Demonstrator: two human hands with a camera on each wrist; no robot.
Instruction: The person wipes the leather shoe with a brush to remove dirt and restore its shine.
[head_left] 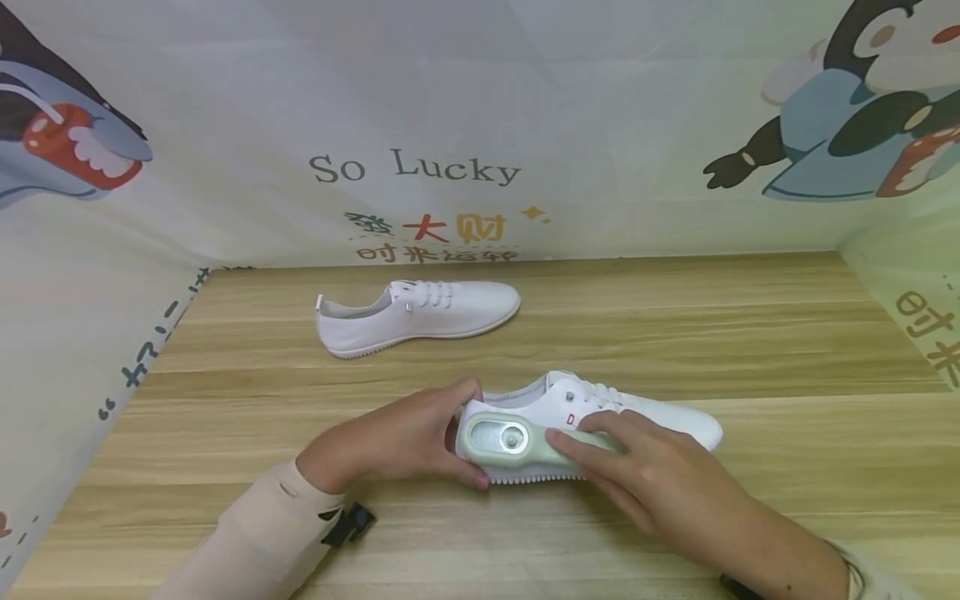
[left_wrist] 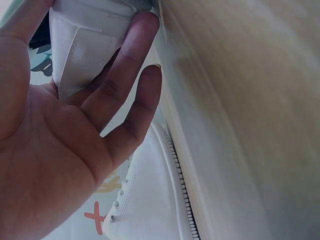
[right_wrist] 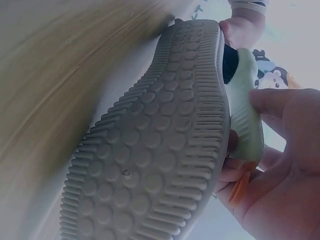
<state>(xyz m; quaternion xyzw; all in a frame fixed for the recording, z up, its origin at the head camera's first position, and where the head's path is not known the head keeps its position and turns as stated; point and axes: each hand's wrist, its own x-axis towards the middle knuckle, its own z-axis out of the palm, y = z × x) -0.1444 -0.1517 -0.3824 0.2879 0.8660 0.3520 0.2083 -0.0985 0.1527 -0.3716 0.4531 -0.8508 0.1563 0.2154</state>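
A white lace-up shoe (head_left: 678,421) is tilted on its side, its upper turned up toward the head camera and its toe to the right. My left hand (head_left: 405,433) grips the heel (left_wrist: 87,55), thumb and fingers around it. In my right hand (head_left: 652,471) is a pale green cleaning brush (head_left: 498,439) with a clear window in its head, lying against the shoe's side near the heel. The right wrist view shows the brush's dark bristles (right_wrist: 230,64) toward the shoe, an orange strap (right_wrist: 242,185) at its handle end, and the studded sole (right_wrist: 145,127).
A second white shoe (head_left: 480,310) stands upright farther back on the wooden tabletop (head_left: 712,325), toe to the right. Behind the table rises a white printed cloth (head_left: 600,108) with cartoon penguins and lettering; it also covers both sides.
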